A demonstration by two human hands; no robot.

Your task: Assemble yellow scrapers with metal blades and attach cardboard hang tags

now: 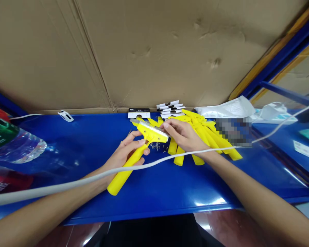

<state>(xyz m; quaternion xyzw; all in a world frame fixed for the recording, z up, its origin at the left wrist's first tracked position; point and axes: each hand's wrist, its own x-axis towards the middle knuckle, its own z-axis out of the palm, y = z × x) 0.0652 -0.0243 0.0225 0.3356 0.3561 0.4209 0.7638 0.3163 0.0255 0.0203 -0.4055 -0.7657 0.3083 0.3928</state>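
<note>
My left hand [130,149] is wrapped round the handle of a yellow scraper [123,175], which tilts with its wide head up and away from me. A thin metal blade [150,127] lies along the head's far edge. At that edge the fingers of my right hand [182,133] are pinched together on the blade's right part; the fingertips are partly hidden. Under the head, small screws and nuts [156,145] lie scattered on the blue table [149,192]. Just right of them is a pile of yellow scraper handles [208,133], partly behind my right hand.
A white cable [159,159] crosses in front of both forearms. White-and-black small boxes [170,108] stand at the back by the cardboard wall [144,51]. Bottles [20,144] are at left, a white plastic bag [226,109] at back right, a blurred-out item [234,132] beside the pile.
</note>
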